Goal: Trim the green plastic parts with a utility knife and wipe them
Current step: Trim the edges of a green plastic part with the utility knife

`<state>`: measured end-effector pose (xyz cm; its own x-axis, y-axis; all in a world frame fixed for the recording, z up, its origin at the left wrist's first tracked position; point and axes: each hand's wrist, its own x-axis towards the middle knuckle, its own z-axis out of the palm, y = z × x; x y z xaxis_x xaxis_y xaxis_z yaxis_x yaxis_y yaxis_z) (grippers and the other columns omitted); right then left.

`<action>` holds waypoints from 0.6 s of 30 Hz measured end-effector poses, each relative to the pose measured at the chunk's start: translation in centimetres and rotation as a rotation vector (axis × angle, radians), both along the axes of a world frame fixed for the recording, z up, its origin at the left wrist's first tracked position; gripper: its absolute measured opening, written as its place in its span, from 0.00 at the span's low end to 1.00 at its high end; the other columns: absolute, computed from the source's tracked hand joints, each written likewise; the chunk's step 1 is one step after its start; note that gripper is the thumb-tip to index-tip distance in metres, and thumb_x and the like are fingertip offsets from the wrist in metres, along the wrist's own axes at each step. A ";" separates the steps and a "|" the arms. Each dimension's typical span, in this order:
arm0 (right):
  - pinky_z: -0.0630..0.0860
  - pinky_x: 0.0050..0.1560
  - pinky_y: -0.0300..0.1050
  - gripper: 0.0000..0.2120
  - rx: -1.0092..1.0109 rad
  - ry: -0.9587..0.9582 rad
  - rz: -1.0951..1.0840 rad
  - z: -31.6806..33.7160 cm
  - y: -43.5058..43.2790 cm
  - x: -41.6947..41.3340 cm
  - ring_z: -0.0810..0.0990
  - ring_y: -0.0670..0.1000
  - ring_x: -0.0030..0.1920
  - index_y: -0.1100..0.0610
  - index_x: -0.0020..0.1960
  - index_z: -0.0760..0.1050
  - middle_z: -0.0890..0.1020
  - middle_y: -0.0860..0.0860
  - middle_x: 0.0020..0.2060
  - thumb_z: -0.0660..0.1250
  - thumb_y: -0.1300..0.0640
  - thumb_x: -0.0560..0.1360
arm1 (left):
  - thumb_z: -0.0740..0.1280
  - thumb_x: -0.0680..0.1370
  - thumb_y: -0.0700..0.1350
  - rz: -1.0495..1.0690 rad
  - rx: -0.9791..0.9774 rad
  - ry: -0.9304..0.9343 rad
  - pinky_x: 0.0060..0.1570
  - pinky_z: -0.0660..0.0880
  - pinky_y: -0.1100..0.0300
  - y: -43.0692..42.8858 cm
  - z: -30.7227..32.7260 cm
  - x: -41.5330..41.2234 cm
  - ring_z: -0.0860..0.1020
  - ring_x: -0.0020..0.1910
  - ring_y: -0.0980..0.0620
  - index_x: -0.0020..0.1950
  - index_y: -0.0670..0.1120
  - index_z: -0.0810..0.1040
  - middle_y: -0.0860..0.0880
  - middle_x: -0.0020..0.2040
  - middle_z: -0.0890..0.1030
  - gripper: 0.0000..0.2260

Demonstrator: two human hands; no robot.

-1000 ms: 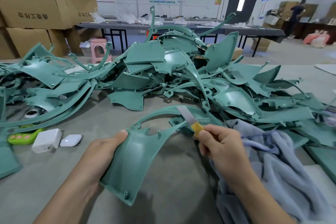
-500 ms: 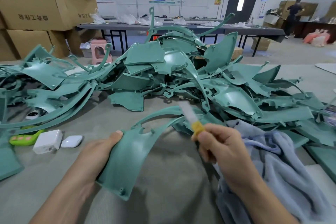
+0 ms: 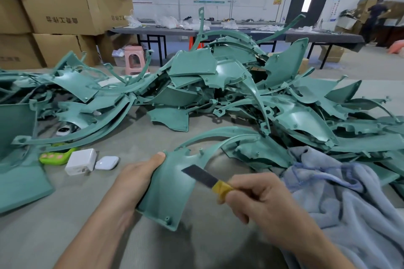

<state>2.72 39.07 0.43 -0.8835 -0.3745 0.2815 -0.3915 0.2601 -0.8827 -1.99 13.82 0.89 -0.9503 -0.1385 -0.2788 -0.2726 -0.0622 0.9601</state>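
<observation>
Both grips are closed. The left hand (image 3: 135, 182) holds the near edge of a curved teal-green plastic panel (image 3: 168, 190), thumb on top. The right hand (image 3: 262, 201) pinches the yellow-taped handle of a bare-bladed utility knife (image 3: 204, 177). The dark blade lies across the panel's face; whether it touches is unclear.

The blade tip points toward the left thumb, so a slip on the smooth plastic could likely carry it into that hand. Held by one edge only, the panel may twist under pressure.

A rumpled pale-blue fleece cloth (image 3: 349, 207) lies beside the right wrist on the grey bench (image 3: 54, 231), ready for wiping. To the left sit a white charger block (image 3: 80, 161) and a white earbud case (image 3: 107, 162).

Beyond them, the panel's thin arc reaches toward a tangled heap of green plastic parts (image 3: 218, 85), where it could snag. Brown cardboard boxes (image 3: 54, 13) are stacked behind.
</observation>
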 end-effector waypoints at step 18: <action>0.68 0.32 0.47 0.08 0.192 0.120 -0.165 0.2 -0.8 1.0 0.68 0.43 0.30 0.49 0.41 0.81 0.74 0.51 0.29 0.71 0.47 0.77 | 0.74 0.74 0.59 0.065 0.079 0.036 0.34 0.77 0.57 0.1 -0.6 -0.3 0.84 0.32 0.49 0.38 0.56 0.88 0.47 0.37 0.87 0.10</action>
<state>3.75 38.24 0.58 -0.9017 -0.2847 0.3253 -0.4283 0.4869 -0.7612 -2.26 13.95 0.32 -0.9495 -0.1795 -0.2572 -0.2311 -0.1543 0.9606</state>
